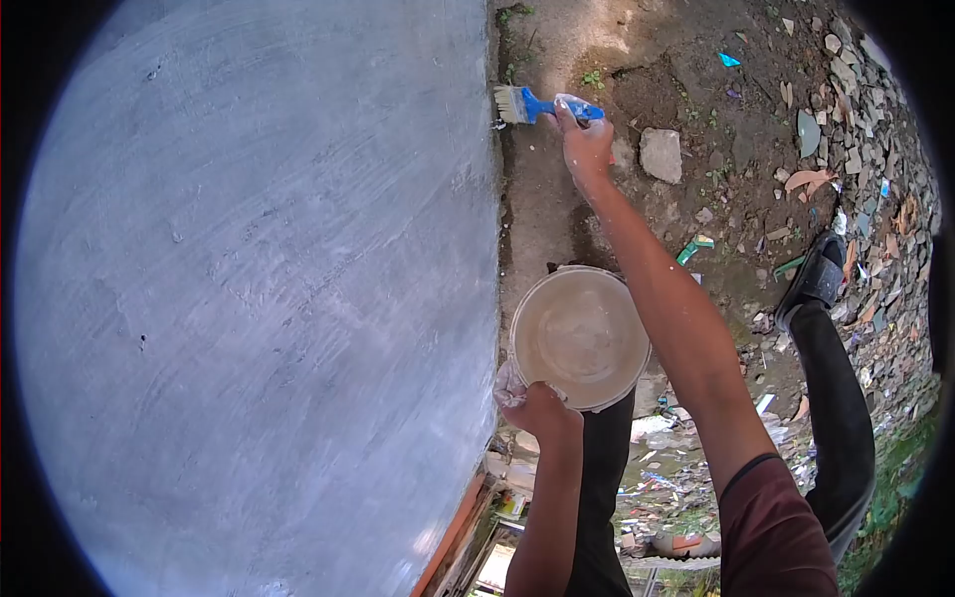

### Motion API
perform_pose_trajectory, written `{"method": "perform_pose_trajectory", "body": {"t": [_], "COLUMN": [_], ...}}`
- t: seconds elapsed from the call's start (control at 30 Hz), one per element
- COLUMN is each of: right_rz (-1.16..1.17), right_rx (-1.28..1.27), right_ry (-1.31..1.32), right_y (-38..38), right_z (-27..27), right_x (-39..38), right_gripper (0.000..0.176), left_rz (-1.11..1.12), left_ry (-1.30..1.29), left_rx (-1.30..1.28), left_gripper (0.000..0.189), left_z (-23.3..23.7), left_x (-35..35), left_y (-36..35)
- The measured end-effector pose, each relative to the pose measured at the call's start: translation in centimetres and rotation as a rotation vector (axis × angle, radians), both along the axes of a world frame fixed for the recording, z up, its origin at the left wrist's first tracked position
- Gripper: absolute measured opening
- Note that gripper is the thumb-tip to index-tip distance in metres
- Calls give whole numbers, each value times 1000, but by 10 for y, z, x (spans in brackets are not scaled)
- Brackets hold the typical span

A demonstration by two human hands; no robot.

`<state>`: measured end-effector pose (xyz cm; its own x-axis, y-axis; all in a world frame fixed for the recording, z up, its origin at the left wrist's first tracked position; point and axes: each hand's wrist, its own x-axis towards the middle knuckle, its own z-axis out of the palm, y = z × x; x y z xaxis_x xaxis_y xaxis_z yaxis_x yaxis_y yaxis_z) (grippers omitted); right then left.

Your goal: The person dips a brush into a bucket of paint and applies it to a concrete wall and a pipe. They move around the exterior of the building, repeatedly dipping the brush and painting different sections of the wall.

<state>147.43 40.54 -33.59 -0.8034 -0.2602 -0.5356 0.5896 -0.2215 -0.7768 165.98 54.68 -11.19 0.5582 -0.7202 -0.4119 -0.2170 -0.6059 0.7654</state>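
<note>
My right hand [587,139] is closed round the blue handle of a paintbrush [529,105], whose pale bristles meet the right edge of a grey-white wall [269,289]. Lower down, my left hand [537,400] grips the rim of a round bucket [582,338] and tilts its open mouth toward the camera. A thin pale residue or liquid shows inside the bucket. White smears mark the fingers of both hands.
Bare soil [637,234] runs beside the wall, with a square stone [661,155] and green litter [694,249]. Rubble and broken tile [865,129] lie at the right. My sandalled foot [820,274] rests near it. Bricks and a red-brown edge [453,537] are at the bottom.
</note>
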Motion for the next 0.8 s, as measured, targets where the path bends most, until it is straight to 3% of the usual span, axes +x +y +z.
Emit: {"method": "perform_pose_trajectory", "body": {"t": [0.23, 0.3, 0.43, 0.57, 0.67, 0.8], "right_rz": [246, 407, 314, 114, -79, 186], "right_rx": [-194, -410, -509, -53, -38, 116], "right_ry": [-73, -157, -239, -73, -18, 118], "right_y": [37, 60, 56, 11, -9, -1], "right_z": [76, 91, 81, 17, -7, 20], "right_x": [39, 44, 35, 17, 11, 36], "right_gripper": [20, 21, 21, 18, 18, 21], "left_rz": [-37, -7, -69, -77, -46, 9], "left_ry": [-74, -105, -82, -86, -103, -91], "left_rx": [52, 51, 45, 58, 41, 30], "left_gripper": [23, 22, 24, 24, 25, 28], "left_z": [-2, -1, 0, -4, -4, -1], "left_x": [11, 6, 8, 20, 22, 16], "left_y": [-14, -16, -15, -11, -9, -11]}}
